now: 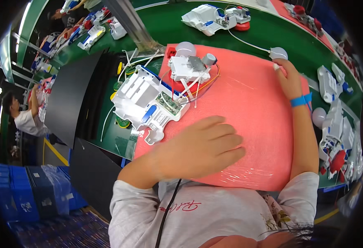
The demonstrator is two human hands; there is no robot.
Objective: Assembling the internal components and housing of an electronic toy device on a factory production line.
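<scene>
Pink foam mat (256, 132) has white housing (136, 91) across its left edge, left hand (202, 146) half-curled over its near side, right hand (290, 80) half-curled by white bulb (279, 53) at its far right corner, can't tell if either grips anything.

The left hand (202, 146) lies across the frame just below centre, back upward, fingers loosely bent and pointing right, while the right forearm (304, 136) extends upward to the right hand (289, 80), fingers curled, upper right.

Blue bins (22, 192) lwr L, co-worker (27, 122) far L, metal post (131, 22) up top
</scene>
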